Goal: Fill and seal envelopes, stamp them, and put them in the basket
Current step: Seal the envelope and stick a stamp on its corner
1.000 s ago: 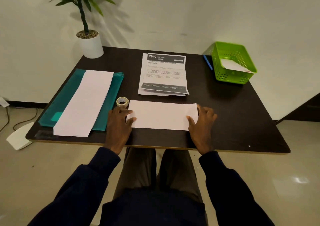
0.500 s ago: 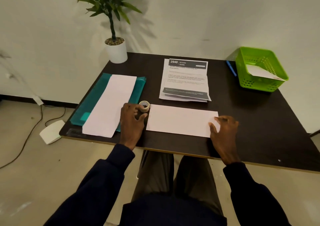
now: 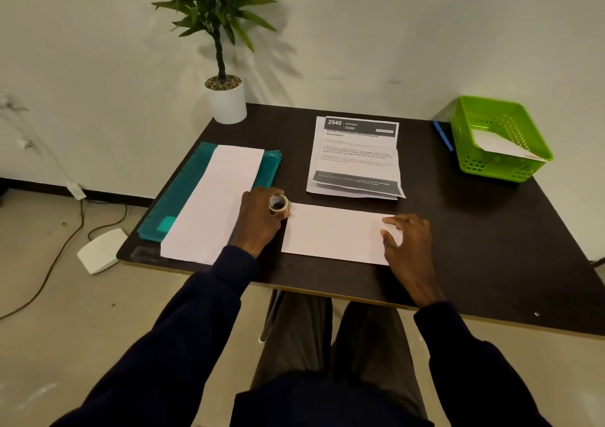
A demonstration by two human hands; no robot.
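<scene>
A white envelope (image 3: 334,233) lies flat near the front edge of the dark table (image 3: 491,230). My right hand (image 3: 407,240) rests on its right end with the fingers spread. My left hand (image 3: 260,220) grips a small roll of tape (image 3: 278,203) just off the envelope's upper left corner. A stack of white envelopes (image 3: 216,200) lies on a teal folder (image 3: 183,191) at the left. Printed sheets (image 3: 357,158) lie behind the envelope. The green basket (image 3: 474,164) stands at the back right with a white envelope (image 3: 501,145) inside.
A potted plant in a white pot (image 3: 227,102) stands at the table's back left corner. A blue pen (image 3: 442,135) lies beside the basket. On the floor to the left are a white box (image 3: 100,249) and cables.
My left hand left the envelope's left end and took hold of the tape roll. My right hand stayed on the envelope's right end. The view swung left.
</scene>
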